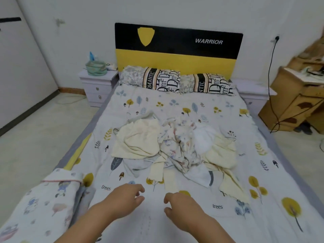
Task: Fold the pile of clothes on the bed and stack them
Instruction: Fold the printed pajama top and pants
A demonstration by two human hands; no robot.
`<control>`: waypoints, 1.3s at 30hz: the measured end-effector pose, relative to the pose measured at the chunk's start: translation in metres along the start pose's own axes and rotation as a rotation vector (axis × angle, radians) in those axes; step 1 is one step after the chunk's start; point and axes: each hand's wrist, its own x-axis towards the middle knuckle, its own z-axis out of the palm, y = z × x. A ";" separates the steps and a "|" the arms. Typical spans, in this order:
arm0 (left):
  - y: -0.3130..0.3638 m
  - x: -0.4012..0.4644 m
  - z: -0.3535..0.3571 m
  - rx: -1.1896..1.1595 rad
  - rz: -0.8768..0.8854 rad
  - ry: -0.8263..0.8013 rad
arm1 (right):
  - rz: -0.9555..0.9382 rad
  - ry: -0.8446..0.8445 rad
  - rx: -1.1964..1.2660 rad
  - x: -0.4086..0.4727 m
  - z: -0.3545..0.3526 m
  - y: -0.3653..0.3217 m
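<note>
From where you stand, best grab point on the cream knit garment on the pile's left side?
Judgement: take the cream knit garment by its near lower hem, coming from the near side with the left hand. That edge lies flat and exposed on the bedspread; its right side is tucked under the floral garment. Both hands are empty.

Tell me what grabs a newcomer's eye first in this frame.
A rumpled pile of cream and floral-print clothes sprawls mid-bed on the leaf-patterned white sheet. Behind stands a bold black-and-yellow headboard lettered WARRIOR. Nearest the camera, the bare left hand and right hand hover empty.
</note>
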 end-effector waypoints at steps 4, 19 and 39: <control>0.045 0.030 0.017 -0.063 -0.027 -0.011 | 0.017 0.026 -0.054 0.005 -0.008 0.060; 0.081 0.194 0.073 0.046 0.015 0.029 | 0.183 0.163 -0.127 0.115 -0.019 0.204; 0.024 0.407 0.151 0.274 0.125 0.135 | 0.207 0.439 -0.146 0.320 0.061 0.251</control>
